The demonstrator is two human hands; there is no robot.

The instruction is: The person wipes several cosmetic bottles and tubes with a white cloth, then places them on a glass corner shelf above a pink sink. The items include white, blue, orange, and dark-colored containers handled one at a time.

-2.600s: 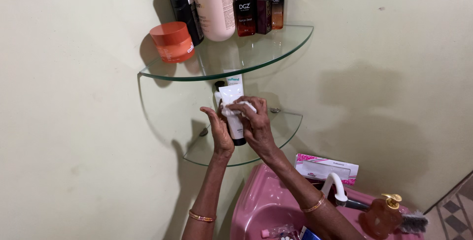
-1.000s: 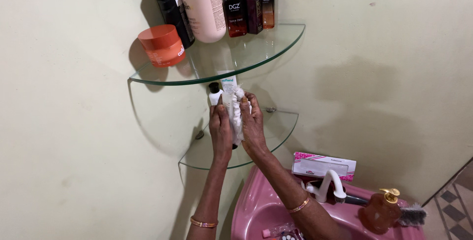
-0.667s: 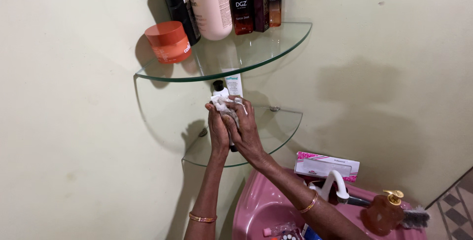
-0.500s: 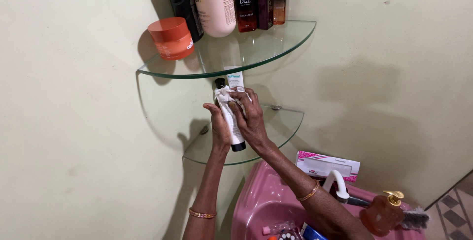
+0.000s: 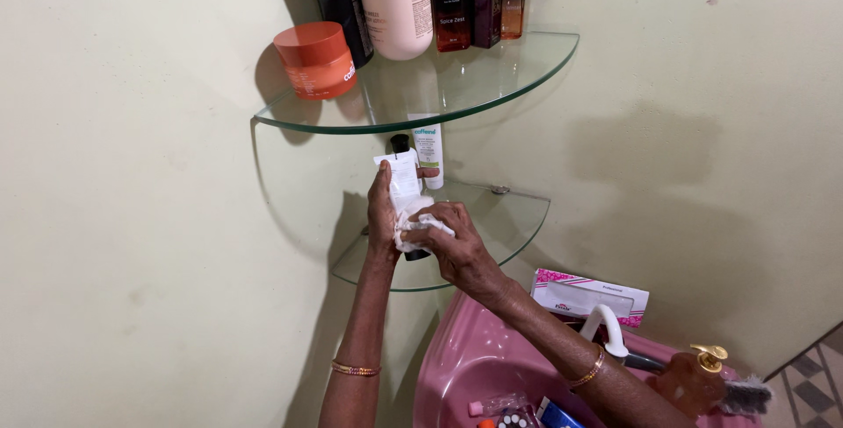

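Observation:
My left hand (image 5: 382, 215) grips a white squeeze tube (image 5: 402, 179) with a black cap at its lower end, held upright in front of the lower glass corner shelf (image 5: 505, 226). My right hand (image 5: 457, 239) presses a crumpled white cloth (image 5: 413, 226) against the tube's lower part. Behind the tube, a second white tube (image 5: 429, 154) and a black-capped bottle (image 5: 400, 142) stand at the back of that shelf.
The upper glass shelf (image 5: 492, 86) carries an orange jar (image 5: 316, 59), a pale pink bottle (image 5: 393, 2), a black bottle and three dark perfume bottles (image 5: 479, 7). Below sit a pink basin (image 5: 461, 366), white tap (image 5: 606, 327), amber pump bottle (image 5: 694, 380) and pink-white box (image 5: 588, 296).
My right hand with the cloth has slid down from the tube's top end to its lower part. My left hand has kept its grip on the tube.

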